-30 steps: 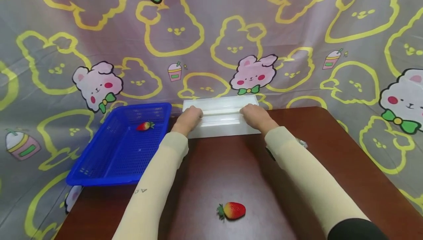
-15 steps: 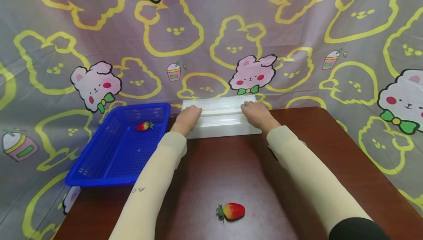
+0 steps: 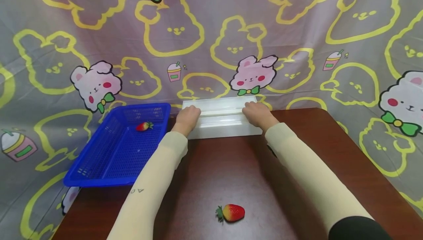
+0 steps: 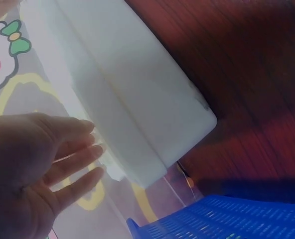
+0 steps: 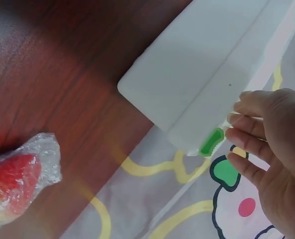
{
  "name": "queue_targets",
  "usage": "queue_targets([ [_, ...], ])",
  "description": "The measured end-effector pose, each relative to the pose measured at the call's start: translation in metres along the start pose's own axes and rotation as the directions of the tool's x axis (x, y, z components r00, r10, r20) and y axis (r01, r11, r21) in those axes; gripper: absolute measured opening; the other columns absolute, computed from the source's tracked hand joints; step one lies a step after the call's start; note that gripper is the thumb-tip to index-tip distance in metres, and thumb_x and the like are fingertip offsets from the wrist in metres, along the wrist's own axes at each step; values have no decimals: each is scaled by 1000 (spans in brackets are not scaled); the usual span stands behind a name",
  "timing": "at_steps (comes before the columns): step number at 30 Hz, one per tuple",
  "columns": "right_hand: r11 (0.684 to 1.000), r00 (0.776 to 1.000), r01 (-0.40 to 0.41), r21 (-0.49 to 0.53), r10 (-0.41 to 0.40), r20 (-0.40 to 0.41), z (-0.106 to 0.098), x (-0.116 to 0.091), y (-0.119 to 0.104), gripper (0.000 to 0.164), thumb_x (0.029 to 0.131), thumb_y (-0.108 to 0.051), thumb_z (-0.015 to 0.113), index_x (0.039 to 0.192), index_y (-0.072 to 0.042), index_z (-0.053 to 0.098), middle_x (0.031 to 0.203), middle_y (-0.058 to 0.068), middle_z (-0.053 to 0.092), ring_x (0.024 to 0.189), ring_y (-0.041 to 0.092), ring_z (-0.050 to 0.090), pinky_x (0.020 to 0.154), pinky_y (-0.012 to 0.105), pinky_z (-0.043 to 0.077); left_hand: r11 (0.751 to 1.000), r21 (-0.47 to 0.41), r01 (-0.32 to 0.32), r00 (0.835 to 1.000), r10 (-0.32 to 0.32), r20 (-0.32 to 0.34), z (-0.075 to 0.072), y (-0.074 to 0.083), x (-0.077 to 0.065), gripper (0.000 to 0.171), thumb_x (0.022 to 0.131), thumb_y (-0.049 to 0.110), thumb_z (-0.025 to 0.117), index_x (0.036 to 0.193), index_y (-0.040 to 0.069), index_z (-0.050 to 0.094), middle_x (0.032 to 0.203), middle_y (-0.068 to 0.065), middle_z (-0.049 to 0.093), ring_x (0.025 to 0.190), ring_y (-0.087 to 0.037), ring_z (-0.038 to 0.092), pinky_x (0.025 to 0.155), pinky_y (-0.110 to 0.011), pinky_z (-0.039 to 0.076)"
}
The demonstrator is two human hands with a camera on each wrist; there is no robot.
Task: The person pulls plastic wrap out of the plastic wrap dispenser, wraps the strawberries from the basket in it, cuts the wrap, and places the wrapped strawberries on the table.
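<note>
Here, both outstretched hands (image 3: 188, 117) (image 3: 257, 114) grip a white box (image 3: 225, 131).

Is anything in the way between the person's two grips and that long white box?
No, nothing visible is in the way. The left grip and right grip are at the ends of the white box. The nearer strawberry lies in front, the blue basket off to the left.

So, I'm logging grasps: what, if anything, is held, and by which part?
Cannot tell: left grip and right grip are at opposite ends of the white box, any pinch hidden.
</note>
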State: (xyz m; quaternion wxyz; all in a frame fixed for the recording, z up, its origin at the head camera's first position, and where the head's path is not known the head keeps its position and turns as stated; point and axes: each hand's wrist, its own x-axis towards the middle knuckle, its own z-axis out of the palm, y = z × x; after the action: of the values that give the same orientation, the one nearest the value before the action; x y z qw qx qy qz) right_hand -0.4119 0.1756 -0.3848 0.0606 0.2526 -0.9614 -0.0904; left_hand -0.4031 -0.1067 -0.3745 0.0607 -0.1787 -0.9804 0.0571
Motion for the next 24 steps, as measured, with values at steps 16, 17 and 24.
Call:
queue_targets([
  [16,1000,1000,-16,13,15,20,-7,-16,6,17,97,5,54,93,-4,67,98,15,68,92,34,66,79,50,57,997,-19,71,997,-70,40,-9,-4,-13,26,100,-7,49,109,5,71,116,-20,70,104,-39,69,82,-54,57],
  [17,1000,1000,-13,15,12,17,-9,-17,7,17,97,5,54,92,-4,67,97,15,68,91,34,66,77,50,57,998,-20,60,998,-59,35,-11,-5,-14,26,99,-7,50,108,5,71,115,-20,70,103,-39,69,81,-54,57],
  [24,1000,999,11,23,-10,-36,-27,-20,13,18,95,7,54,87,-4,68,89,14,67,84,32,65,73,48,56,998,-61,27,1000,-27,-5,-33,-14,-24,24,97,-10,52,110,4,68,115,-22,68,106,-40,67,82,-54,57],
])
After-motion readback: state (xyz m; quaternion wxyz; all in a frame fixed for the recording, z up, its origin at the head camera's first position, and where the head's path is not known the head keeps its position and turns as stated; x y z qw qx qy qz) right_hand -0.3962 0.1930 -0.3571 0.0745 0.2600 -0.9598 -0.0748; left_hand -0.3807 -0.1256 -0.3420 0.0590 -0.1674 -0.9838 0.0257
